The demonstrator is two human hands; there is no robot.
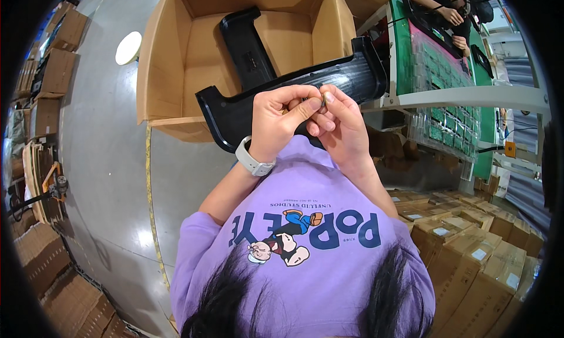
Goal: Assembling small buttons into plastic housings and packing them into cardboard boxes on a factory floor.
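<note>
Black panel [338, 75] beyond left hand [275, 116] partly hides cardboard box [161, 68], second panel [248, 49].

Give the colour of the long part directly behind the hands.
The part is black, clearest in head view.

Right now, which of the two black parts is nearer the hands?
The front black part, partly covered by the left hand and right hand and extending right of the cardboard box; the rear black part sits farther off, inside the box.
</note>
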